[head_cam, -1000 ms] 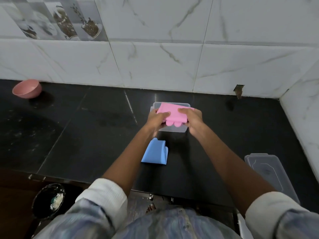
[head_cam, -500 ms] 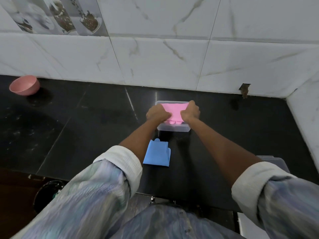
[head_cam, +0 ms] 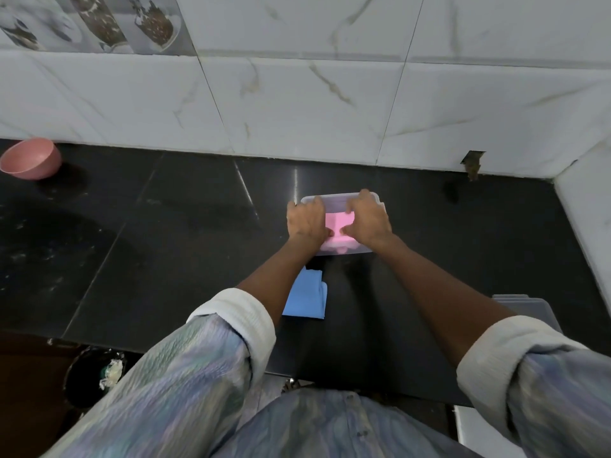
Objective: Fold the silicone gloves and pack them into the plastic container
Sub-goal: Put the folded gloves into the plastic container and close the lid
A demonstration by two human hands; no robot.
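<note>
A clear plastic container (head_cam: 334,199) stands on the black counter near the back wall. A folded pink silicone glove (head_cam: 338,223) lies inside it. My left hand (head_cam: 306,222) and my right hand (head_cam: 367,221) both press down flat on the pink glove, one at each side, with the fingers reaching toward the container's far rim. A folded blue silicone glove (head_cam: 307,296) lies on the counter just in front of the container, partly hidden by my left forearm.
The container's clear lid (head_cam: 525,309) lies at the right, half hidden behind my right arm. A pink bowl (head_cam: 30,158) sits at the far left by the tiled wall. A black bin (head_cam: 94,375) stands below the counter's front edge.
The pink glove went from held above the container to lying inside it. Both hands lowered with it and now press on it. My view has moved closer.
</note>
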